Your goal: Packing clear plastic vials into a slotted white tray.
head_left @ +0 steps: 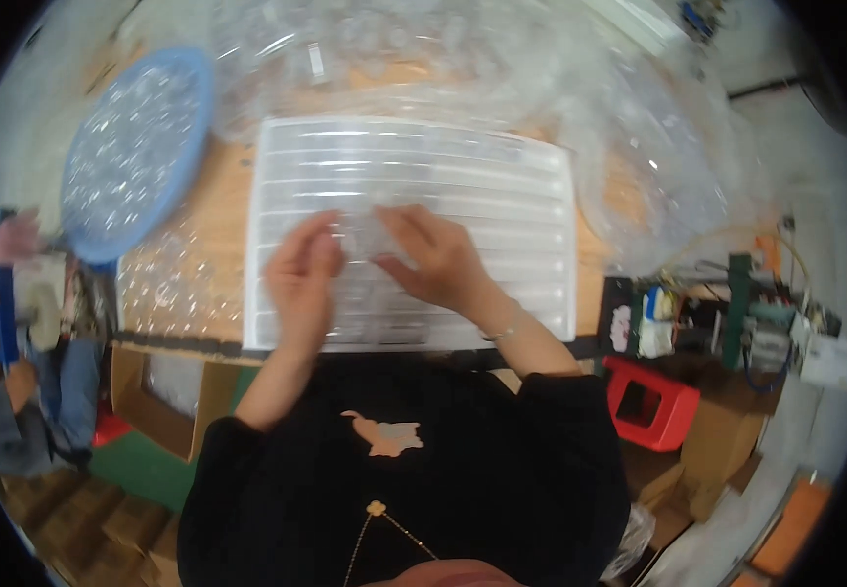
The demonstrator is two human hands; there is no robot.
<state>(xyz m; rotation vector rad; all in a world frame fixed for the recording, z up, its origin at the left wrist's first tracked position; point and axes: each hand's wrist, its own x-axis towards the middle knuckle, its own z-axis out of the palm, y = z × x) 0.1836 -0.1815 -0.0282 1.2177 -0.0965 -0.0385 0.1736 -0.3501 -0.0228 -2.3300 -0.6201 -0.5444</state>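
In front of me lies a white tray point(531, 264) with long parallel rows. Clear plastic pieces fill part of its left and middle. Over the tray, my left hand point(304, 269) is closed, its thumb and fingertips at a small clear plastic piece point(358, 235). Facing it from the other side, my right hand point(435, 259) has thumb and forefinger set apart around the same piece. Blur and the see-through plastic hide the piece's exact shape and where the fingertips meet it.
A blue basin point(203, 98) heaped with small clear pieces stands at left, with more scattered on the table point(233, 215). Clear plastic bags point(658, 166) cover the back and right. A red bin point(678, 411) and cardboard box point(130, 382) flank me; another person point(13, 421) is far left.
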